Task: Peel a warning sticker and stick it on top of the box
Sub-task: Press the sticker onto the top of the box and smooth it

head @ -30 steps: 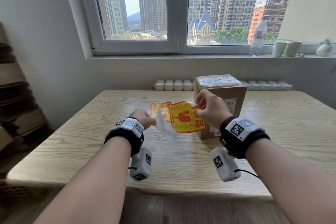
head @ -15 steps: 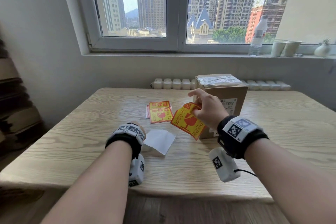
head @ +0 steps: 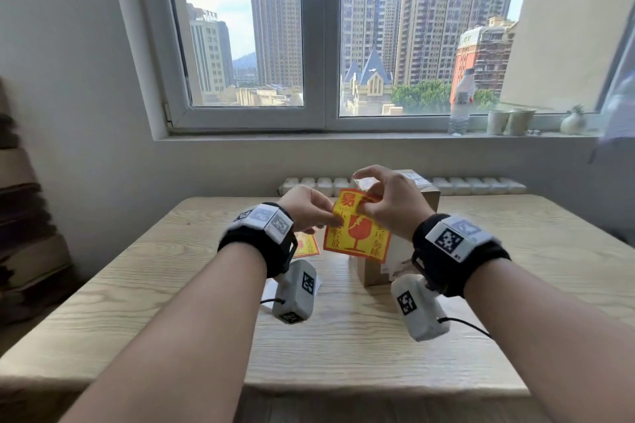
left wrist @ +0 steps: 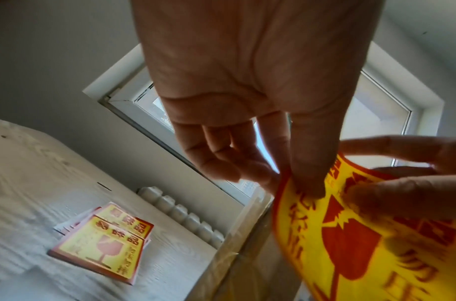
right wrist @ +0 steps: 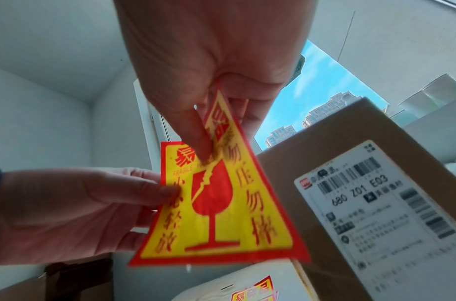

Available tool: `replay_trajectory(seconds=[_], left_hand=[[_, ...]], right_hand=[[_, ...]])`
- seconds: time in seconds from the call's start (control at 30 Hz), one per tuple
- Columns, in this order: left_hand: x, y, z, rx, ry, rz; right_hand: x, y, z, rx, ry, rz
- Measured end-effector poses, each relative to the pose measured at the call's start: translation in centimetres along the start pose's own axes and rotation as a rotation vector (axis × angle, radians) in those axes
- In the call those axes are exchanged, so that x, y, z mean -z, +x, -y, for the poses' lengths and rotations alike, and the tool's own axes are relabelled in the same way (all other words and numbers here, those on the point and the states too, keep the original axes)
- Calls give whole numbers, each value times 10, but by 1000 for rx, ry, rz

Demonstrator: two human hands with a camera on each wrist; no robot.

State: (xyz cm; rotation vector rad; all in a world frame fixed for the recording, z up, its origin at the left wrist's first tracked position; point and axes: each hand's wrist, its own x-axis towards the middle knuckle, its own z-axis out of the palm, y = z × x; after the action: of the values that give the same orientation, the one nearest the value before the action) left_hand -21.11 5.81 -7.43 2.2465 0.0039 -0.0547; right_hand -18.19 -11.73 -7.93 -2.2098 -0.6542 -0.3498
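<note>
A yellow and red warning sticker [head: 357, 233] with a broken-glass symbol hangs in the air in front of the cardboard box [head: 371, 271]. My left hand [head: 331, 221] pinches its left edge between thumb and fingers [left wrist: 306, 183]. My right hand [head: 369, 206] pinches its upper part [right wrist: 208, 142], where the sticker [right wrist: 216, 203] bends. The box [right wrist: 324, 163] stands on the table behind, with a white shipping label [right wrist: 376, 213] on its side. Its top is mostly hidden by my right hand.
A stack of the same stickers [left wrist: 103, 250] lies on the wooden table [head: 343, 354] left of the box. A white backing sheet [head: 269, 288] lies nearer me. A bottle [head: 460, 106] and cups [head: 508, 120] stand on the sill. A radiator [head: 481, 184] runs behind the table.
My left hand left the white backing sheet on the table and rose to pinch the sticker's left edge. My right hand lifted the sticker higher, in front of the box.
</note>
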Motion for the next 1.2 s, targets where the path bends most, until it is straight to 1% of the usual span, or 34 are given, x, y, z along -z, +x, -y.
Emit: replay_trajectory(seconds=[0.07,0.13,0.2,0.23,0.3,0.33,0.43,0.6,0.73,0.8,0.9,1.0,1.2], left_hand=[[-1,3,-5,4,-62,-36],[0,8,-9,10,-168,-81],[0,14,-16,20,-287,-126],[-1,16,-22,24,-346,-140],[-6,20,-36,23,-428,-130],[-8,23,-42,16,-449,-122],[-16,37,-60,-1,-500,-133],[-23,65,-76,64,-554,-254],[-29,80,-80,95,-480,-290],[-32,86,-79,94,-404,-301],[-37,92,-73,100,-278,-332],[-41,93,-67,88,-214,-358],[-43,85,-72,92,-53,-381]], right_hand=[[11,-3,1,12,-3,-54],[25,-5,-4,-16,1,-118],[40,-2,-13,-107,56,-160],[47,0,-19,-158,125,-169],[59,6,-29,-240,269,-181],[63,10,-33,-260,291,-197],[75,26,-42,-283,260,-243],[81,52,-58,-297,211,-176],[74,64,-73,-362,177,-216],[70,65,-77,-390,148,-205],[66,64,-82,-396,86,-191],[63,62,-82,-405,20,-215],[63,56,-75,-394,-97,-227]])
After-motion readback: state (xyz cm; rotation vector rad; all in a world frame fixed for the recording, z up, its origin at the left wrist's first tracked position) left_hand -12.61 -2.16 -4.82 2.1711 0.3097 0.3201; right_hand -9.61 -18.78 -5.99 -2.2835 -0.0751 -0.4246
